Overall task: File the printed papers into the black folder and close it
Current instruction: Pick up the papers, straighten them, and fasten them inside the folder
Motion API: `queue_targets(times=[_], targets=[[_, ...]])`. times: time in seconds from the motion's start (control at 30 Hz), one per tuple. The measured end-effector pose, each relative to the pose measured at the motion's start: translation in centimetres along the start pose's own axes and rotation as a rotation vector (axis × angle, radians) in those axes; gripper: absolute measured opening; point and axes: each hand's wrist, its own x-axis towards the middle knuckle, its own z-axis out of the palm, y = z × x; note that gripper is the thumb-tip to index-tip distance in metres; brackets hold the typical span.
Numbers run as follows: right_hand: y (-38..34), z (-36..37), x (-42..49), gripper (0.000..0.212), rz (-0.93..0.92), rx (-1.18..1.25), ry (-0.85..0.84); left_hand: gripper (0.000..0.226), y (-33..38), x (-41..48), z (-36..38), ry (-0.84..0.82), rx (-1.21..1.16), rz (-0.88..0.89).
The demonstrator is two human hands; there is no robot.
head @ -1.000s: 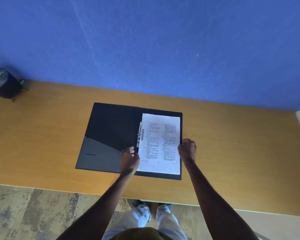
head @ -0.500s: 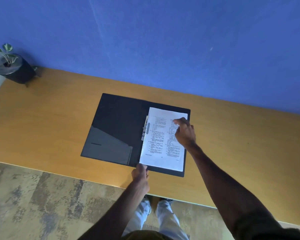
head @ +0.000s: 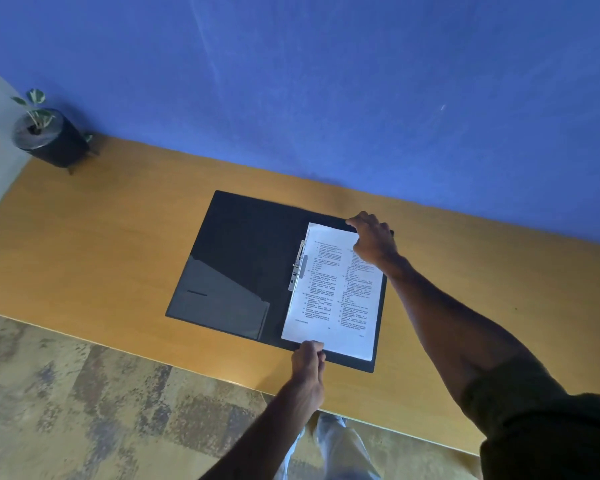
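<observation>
The black folder lies open and flat on the wooden desk. The printed papers rest on its right half, held along their left edge by a metal fastener. My left hand pinches the near edge of the folder and the papers' bottom edge. My right hand reaches over the top right corner of the papers, fingers curled at the folder's far edge; whether it grips that edge is unclear.
A small potted plant in a black pot stands at the desk's far left corner. A blue wall runs along the back of the desk. Patterned floor shows below the desk's near edge.
My right hand has moved up from the middle of the page to the folder's top right corner. My left hand stays at the near edge. The view has shifted right.
</observation>
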Motion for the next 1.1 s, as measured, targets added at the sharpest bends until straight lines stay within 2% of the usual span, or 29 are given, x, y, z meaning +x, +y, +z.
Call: queue_targets(times=[0.13,0.3,0.43,0.53,0.93,1.0,1.1], targets=[[-0.8,0.8,0.8,0.07,-0.022,-0.038,-0.05,0.012,0.2,-0.1,0.2,0.005,-0.018,0.003],[-1.1,1.6,0.8,0.064,-0.022,-0.043,-0.041,0.014,0.3,0.2,0.4,0.004,-0.01,-0.005],[-0.9,1.8,1.0,0.06,-0.014,-0.02,-0.031,0.006,0.3,0.2,0.4,0.018,-0.042,-0.021],[-0.9,1.7,1.2,0.058,-0.003,-0.003,-0.037,0.012,0.3,0.2,0.3,0.016,-0.043,-0.013],[-1.5,2.2,0.7,0.068,0.024,0.039,-0.034,0.006,0.4,0.6,-0.6,-0.023,0.001,0.024],[-1.8,2.2,0.4,0.071,0.05,0.093,-0.011,0.004,0.4,0.4,-1.2,-0.013,0.059,0.021],[-1.8,2.4,-0.8,0.07,0.207,0.399,0.158,0.009,0.3,0.3,-2.5,0.04,0.151,0.047]])
